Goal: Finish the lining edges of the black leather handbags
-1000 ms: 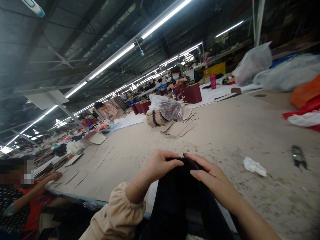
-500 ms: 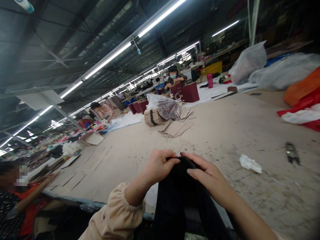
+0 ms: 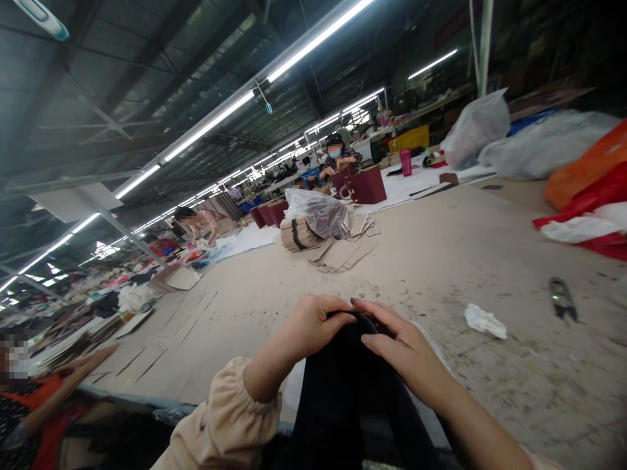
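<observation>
My left hand [image 3: 308, 329] pinches the upper edge of a piece of black material [image 3: 333, 398] between thumb and fingers. My right hand [image 3: 401, 343] grips the same edge a short way to the right, its thumb on the near side and its fingers behind. The material folds over between the hands and hangs down past the table's front edge. Its exact kind cannot be made out. A bit of white sheet shows beneath it on the table.
A broad table [image 3: 245, 294] spreads ahead. Thread snips [image 3: 562, 300] and a crumpled white scrap [image 3: 484, 320] lie to the right. Beyond are card pieces [image 3: 340, 253], a strapped bundle [image 3: 298, 235], maroon bags [image 3: 367, 186] and plastic bags [image 3: 477, 127]. A co-worker's arm [image 3: 73, 378] rests at left.
The view has shifted slightly. Both hands keep their hold on the black material's edge and have barely moved. The co-worker at left sits farther toward the picture's edge.
</observation>
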The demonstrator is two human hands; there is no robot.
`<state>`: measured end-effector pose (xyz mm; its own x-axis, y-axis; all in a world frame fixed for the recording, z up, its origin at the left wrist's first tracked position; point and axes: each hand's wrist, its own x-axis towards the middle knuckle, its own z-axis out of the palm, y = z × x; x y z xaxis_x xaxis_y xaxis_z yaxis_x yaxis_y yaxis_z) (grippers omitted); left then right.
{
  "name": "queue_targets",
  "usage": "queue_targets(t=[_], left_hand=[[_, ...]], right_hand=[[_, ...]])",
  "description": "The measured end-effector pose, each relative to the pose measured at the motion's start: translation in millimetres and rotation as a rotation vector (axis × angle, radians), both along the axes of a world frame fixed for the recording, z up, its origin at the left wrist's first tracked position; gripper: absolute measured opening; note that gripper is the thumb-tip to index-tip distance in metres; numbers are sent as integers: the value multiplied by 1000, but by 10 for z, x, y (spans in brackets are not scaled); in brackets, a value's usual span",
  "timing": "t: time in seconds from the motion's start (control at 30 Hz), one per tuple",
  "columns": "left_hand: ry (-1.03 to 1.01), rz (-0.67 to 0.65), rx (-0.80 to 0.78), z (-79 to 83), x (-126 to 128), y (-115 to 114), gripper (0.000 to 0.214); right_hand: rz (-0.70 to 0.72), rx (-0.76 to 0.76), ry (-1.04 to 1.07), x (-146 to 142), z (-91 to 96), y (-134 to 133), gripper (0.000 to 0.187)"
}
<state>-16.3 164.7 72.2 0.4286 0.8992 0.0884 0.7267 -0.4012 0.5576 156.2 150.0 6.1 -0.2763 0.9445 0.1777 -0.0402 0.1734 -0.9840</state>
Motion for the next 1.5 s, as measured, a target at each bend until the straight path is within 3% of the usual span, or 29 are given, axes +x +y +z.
queue_targets(t=[0.27,0.47,0.8,1.07,1.23,1.37,1.5], left_hand=[[65,74,91,-65,64,7,12],[-77,-19,20,-45,63,1,19],[59,25,134,-64,129,-6,16],[-63,32,52,-68,114,-5,19],[-61,109,60,-128,124,13,16],[-187,143,-70,-116,46,4,13],[-306,-19,-282,-49,-80,9,34]], right_hand=[[9,-1,12,20,3,9,47],[6,-50,40,17,3,-4,52],[6,-95,29,-44,-87,47,56],[-76,-30,66,-89,-277,99,54],[-19,-55,13,-64,-209,76,55],[10,-128,68,-5,-79,14,58],[40,-181,135,35,-30,5,59]])
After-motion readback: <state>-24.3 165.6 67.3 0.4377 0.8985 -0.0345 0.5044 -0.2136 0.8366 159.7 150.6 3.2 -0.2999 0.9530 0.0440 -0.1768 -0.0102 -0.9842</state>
